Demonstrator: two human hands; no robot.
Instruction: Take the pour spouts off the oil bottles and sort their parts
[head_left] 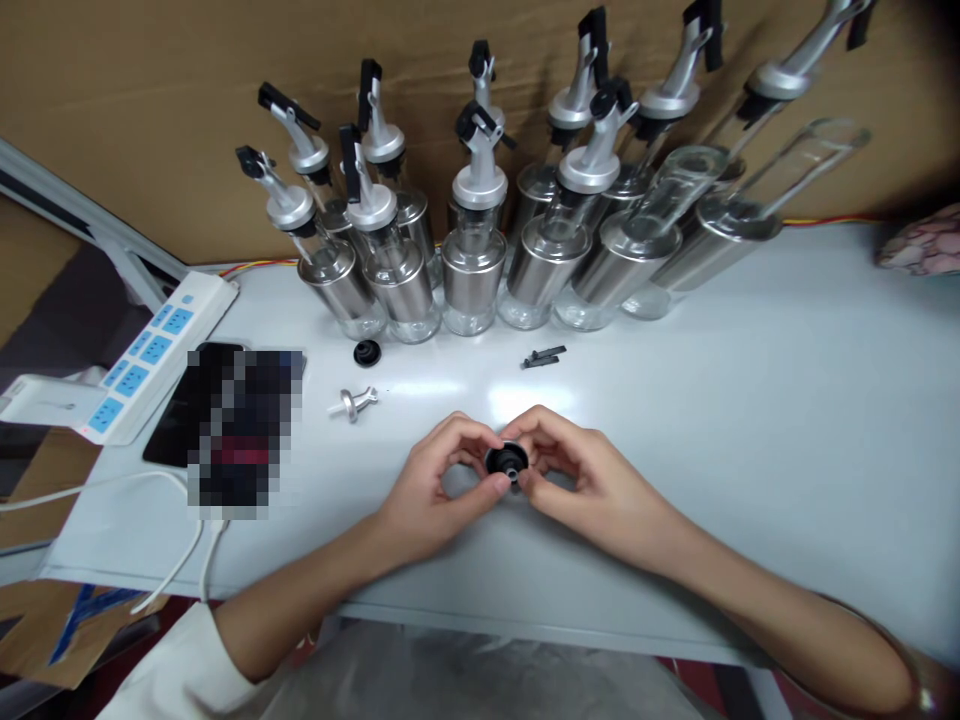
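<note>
Between my two hands, just above the table's middle, is a bottle pourer top (507, 459) with its round black underside turned toward me. My left hand (442, 480) pinches its left side with thumb and fingers. On the right side, my right hand (574, 470) grips the same part, thumb at the lower edge. Most of the pourer's spout is hidden behind the fingers. Farther back lie a loose black stopper (367, 353), a silver pourer spout (354, 403) on its side, and small black lever pieces (544, 357).
Along the cardboard wall stand several glass-and-steel bottles (474, 280), most topped with silver pourers; two at the right show bare glass necks. A white power strip (161, 350), a dark phone (191, 405), a partly blurred device (251, 430) and white cables (180, 560) occupy the left side.
</note>
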